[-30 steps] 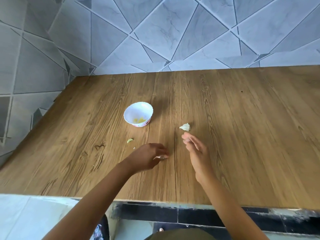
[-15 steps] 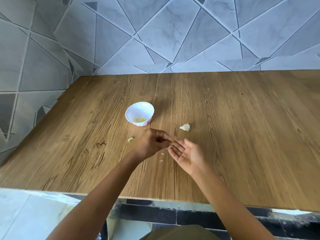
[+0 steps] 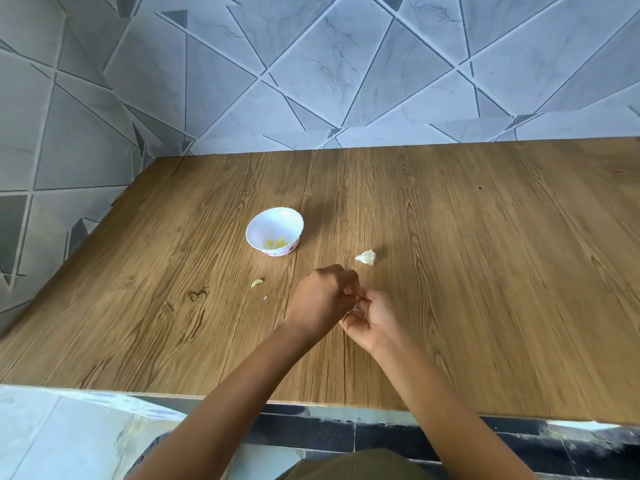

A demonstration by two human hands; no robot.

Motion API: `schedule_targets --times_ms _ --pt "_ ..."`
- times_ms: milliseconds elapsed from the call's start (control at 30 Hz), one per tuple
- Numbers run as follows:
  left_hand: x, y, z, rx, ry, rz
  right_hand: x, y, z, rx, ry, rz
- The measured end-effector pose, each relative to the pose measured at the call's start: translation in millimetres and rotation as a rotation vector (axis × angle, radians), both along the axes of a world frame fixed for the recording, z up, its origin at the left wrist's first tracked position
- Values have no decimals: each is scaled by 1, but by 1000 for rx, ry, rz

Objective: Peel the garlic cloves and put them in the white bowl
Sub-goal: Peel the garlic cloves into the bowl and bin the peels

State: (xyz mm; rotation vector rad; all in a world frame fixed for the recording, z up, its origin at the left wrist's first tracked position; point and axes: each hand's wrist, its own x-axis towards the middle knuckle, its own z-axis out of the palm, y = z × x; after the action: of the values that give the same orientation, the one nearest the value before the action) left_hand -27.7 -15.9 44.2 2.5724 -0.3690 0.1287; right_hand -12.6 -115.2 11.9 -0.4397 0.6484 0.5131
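Currently left hand point(image 3: 322, 299) and right hand point(image 3: 375, 317) both pinch one garlic clove point(image 3: 355, 308), nearer than the white bowl point(image 3: 258, 230); unpeeled garlic piece point(image 3: 366, 257) right of bowl, peeled cloves point(image 3: 277, 242) inside it.

Left hand point(image 3: 323, 299) and right hand point(image 3: 377, 317) pinch a garlic clove point(image 3: 355, 309); white bowl point(image 3: 259, 233) at their 11 o'clock on desk point(image 3: 485, 271).

Bright even daylight, soft shadows, wide-angle bowing
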Motion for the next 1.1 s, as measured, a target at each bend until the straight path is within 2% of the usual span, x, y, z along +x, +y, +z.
schedule_targets --times_ms 200,300,400,567,667,900,1100 --pt "-1 13 -4 -147 6 87 0 -1 -4 68 -20 6" --pt "-3 42 -15 -55 -56 260 -4 5 -5 93 -47 52" --pt "-5 77 -27 43 21 430 -5 9 -3 85 -73 66" --pt "-7 98 -37 159 172 457 -2 10 1 99 -87 78" --pt "-7 87 -40 179 173 406 0 7 2 106 -89 58" --pt "-17 38 -47 275 133 84 -3 -2 0 63 -104 -1" --pt "-19 42 -45 277 90 -129 -6 -16 -2 60 -97 -51"
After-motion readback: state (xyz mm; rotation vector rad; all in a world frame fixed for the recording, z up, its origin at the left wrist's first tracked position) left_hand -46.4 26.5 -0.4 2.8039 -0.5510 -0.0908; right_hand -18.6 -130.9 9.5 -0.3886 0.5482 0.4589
